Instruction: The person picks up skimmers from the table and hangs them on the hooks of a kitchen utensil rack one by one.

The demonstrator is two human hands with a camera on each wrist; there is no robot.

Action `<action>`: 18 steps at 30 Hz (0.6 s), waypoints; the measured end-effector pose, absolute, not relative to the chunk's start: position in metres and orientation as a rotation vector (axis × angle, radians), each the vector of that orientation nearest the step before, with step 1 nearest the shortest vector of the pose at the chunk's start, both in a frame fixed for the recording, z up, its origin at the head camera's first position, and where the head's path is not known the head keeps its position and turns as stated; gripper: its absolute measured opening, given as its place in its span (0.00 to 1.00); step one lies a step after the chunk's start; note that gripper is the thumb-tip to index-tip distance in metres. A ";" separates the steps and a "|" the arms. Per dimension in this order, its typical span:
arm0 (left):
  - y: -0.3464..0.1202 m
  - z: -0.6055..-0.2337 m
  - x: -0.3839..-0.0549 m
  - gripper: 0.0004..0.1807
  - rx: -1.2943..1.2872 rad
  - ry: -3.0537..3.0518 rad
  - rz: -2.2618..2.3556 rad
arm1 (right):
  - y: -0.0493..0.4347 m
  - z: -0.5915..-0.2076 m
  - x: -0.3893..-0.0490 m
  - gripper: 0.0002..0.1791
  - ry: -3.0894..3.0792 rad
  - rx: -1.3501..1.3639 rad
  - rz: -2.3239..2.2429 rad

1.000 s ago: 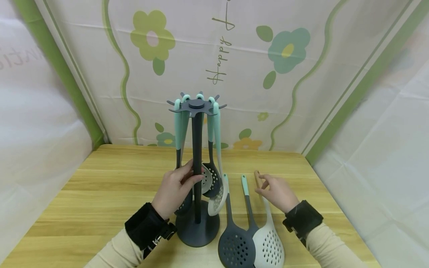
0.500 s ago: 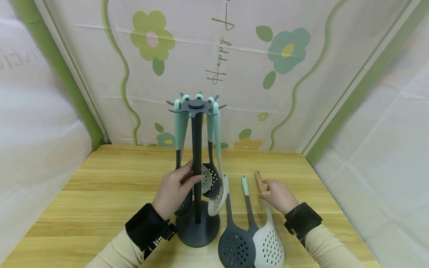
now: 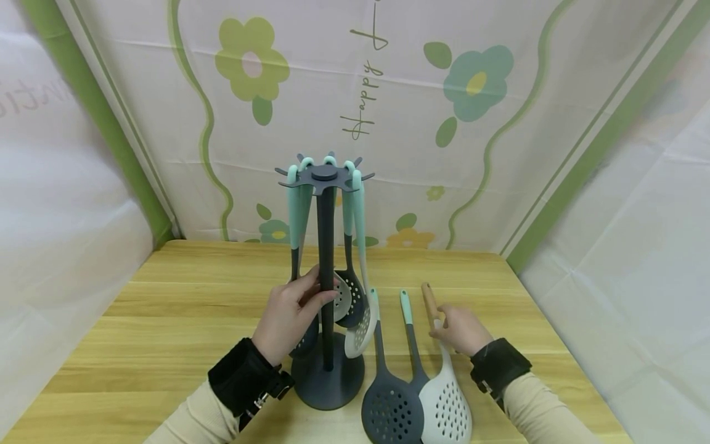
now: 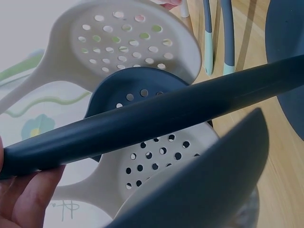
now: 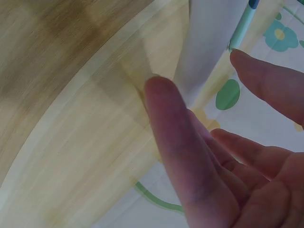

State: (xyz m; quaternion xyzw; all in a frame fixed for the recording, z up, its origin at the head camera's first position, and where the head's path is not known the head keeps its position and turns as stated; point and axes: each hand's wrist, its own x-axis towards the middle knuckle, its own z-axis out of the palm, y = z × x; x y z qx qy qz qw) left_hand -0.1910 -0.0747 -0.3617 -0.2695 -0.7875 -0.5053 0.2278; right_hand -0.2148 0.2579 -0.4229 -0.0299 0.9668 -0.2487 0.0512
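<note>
My left hand (image 3: 291, 311) grips the dark post (image 3: 325, 246) of an upright utensil stand, its thumb in front. In the left wrist view the fingers (image 4: 28, 199) lie under that post (image 4: 156, 116). Mint-handled utensils hang from the stand's top, among them a white slotted spoon (image 3: 363, 330) and a dark one (image 3: 349, 302). My right hand (image 3: 463, 330) is over the neck of a white skimmer (image 3: 446, 407) with a wooden handle (image 3: 428, 299). Thumb and fingers stand apart around the pale neck (image 5: 204, 42) in the right wrist view.
Left of the white skimmer lies a dark skimmer (image 3: 391, 407) with a mint handle. Between them is another dark utensil (image 3: 413, 351), its head mostly hidden. All lie on the wooden table (image 3: 194, 296), with a flower-printed cloth (image 3: 310, 92) behind it.
From the wooden handle, my right hand has moved toward me, down to the white skimmer's neck. The left hand stays on the post, and the utensils lie as before.
</note>
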 end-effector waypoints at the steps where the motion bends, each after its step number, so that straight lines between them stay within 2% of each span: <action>1: -0.075 -0.362 -0.191 0.16 -0.742 -2.168 -1.387 | 0.258 -0.423 -0.215 0.33 2.940 -0.087 -0.753; 10: -0.075 -0.363 -0.192 0.15 -0.737 -2.166 -1.372 | 0.258 -0.425 -0.217 0.33 2.936 -0.073 -0.714; 18: -0.075 -0.362 -0.192 0.13 -0.760 -2.168 -1.356 | 0.258 -0.434 -0.219 0.29 2.937 -0.046 -0.724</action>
